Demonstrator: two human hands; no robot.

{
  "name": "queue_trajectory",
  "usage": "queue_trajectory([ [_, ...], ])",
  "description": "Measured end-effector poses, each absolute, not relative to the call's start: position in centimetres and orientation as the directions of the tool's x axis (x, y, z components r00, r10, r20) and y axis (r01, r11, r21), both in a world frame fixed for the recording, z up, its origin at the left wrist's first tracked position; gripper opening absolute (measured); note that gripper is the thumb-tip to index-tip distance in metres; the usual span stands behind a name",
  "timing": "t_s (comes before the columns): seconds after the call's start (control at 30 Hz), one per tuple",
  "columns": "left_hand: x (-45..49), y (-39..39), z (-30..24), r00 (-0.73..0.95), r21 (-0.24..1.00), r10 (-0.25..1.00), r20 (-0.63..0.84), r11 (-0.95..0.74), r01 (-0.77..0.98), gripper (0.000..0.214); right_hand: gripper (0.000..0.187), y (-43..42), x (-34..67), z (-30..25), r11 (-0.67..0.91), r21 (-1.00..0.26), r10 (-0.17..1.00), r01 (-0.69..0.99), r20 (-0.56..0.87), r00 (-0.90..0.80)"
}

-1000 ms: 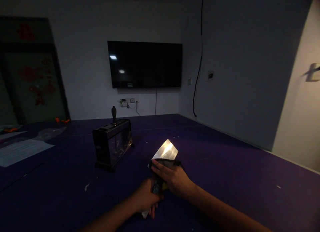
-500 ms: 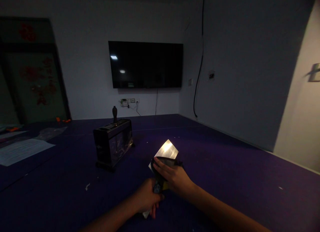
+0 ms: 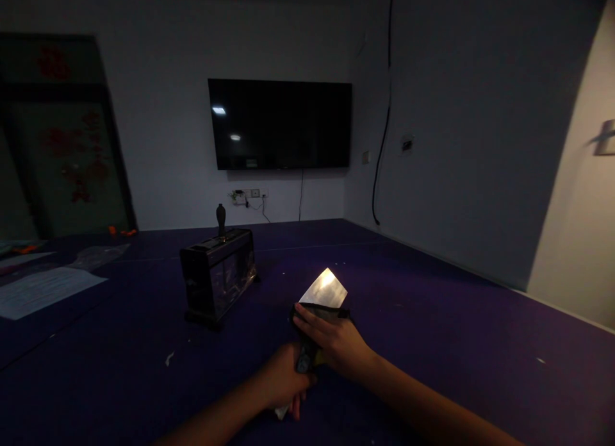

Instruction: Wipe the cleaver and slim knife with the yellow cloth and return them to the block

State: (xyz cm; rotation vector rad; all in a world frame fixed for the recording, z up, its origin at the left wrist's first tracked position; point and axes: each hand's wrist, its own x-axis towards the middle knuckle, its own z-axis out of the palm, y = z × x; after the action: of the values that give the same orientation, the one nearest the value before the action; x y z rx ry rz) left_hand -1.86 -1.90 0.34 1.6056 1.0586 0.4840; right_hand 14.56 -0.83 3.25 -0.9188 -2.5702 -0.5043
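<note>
Just in front of me is a tool with a broad, shiny metal blade (image 3: 327,288), like a scraper, its tip pointing away and slightly right. My left hand (image 3: 284,377) is closed around its lower part, where a patterned grey piece and a pale end show. A dark cloth-like piece (image 3: 323,311) lies across the base of the blade. My right hand (image 3: 339,340) presses on it, fingers together and pointing left. Something yellow (image 3: 319,357) peeks out between the hands. The grip under my right palm is hidden.
A black box-shaped appliance (image 3: 217,276) stands left on the purple surface (image 3: 432,343), with a small dark vase (image 3: 221,219) on it. Printed papers (image 3: 48,291) lie at far left. A television (image 3: 283,125) hangs on the wall. A black cable (image 3: 384,138) dangles in the corner.
The blade has shifted slightly right. Its left edge, which showed beside the dark piece before, is now covered there. Both hands stay almost in place.
</note>
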Motion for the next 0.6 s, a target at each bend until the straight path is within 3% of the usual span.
queue_trajectory([
  [0.3, -2.2, -2.1, 1.5, 0.551, 0.868, 0.792, -0.262, -0.056, 0.493, 0.025, 0.078, 0.7, 16.2, 3.6, 0.520, 0.059, 0.704, 0.852, 0.536, -0.467],
  [0.6, -2.1, -2.5, 2.0, 0.539, 0.842, 0.807, -0.242, -0.101, 0.530, 0.020, 0.074, 2.6, 18.9, 3.6, 0.345, -0.075, 0.771, 0.936, 0.592, -0.237],
])
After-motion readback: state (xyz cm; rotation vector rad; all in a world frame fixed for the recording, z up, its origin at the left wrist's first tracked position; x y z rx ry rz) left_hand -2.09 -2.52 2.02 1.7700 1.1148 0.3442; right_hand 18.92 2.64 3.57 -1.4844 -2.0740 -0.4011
